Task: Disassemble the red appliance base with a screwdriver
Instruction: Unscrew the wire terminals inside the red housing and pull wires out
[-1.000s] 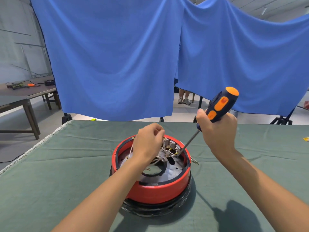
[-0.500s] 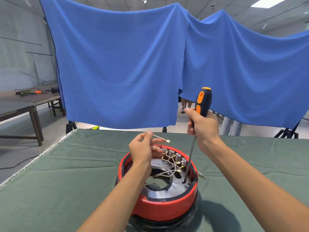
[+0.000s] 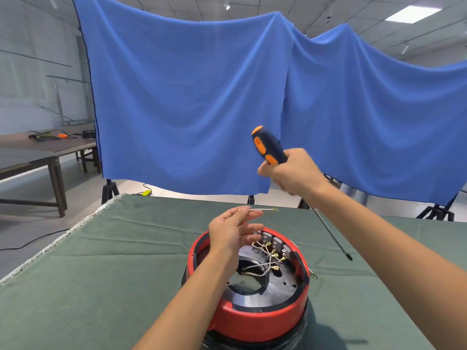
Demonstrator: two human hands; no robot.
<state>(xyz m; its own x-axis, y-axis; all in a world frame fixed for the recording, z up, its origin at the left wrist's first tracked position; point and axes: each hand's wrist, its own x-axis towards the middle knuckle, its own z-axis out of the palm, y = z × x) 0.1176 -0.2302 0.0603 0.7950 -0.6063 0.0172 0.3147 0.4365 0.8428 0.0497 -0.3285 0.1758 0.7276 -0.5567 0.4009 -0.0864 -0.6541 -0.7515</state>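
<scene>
My left hand (image 3: 231,229) pinched a loose wire (image 3: 262,210); right hand (image 3: 293,174) gripped the screwdriver (image 3: 269,147). Its raised tip risked snagging remaining wires in the red base (image 3: 252,322).

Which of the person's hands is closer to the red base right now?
The left hand. It hovers just above the far rim of the red base, pinching a loose wire. The right hand is raised higher and behind it, gripping the screwdriver.

We are seeing two bare forearms reaching into view, no sleeves showing on either. The left hand (image 3: 231,229) and right hand (image 3: 294,174) are wearing no gloves and, as far as we can tell, no rings or watch.
</scene>
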